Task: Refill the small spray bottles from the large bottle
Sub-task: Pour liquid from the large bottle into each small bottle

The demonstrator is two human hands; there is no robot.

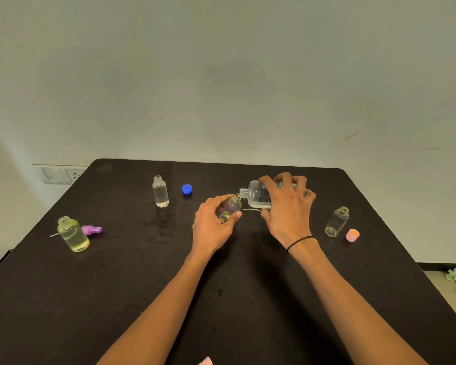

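Note:
My right hand [287, 206] grips the large clear bottle [257, 194], tipped on its side with its open neck pointing left. That neck meets the mouth of a small clear bottle [232, 206], which my left hand [211, 222] holds tilted on the dark table [221, 299]. A little liquid shows in the small bottle. Three other uncapped small bottles stand on the table: a clear filled one [160, 192] at the back, a yellowish filled one [73, 234] at the left, and an almost empty one [337, 222] at the right.
A blue cap [187, 189] lies behind my left hand. A purple spray head [91, 229] with its tube lies by the yellowish bottle. A pink cap [352, 235] sits by the right bottle. A thin white tube [252, 209] lies under the large bottle. Wall sockets [61, 175] at far left.

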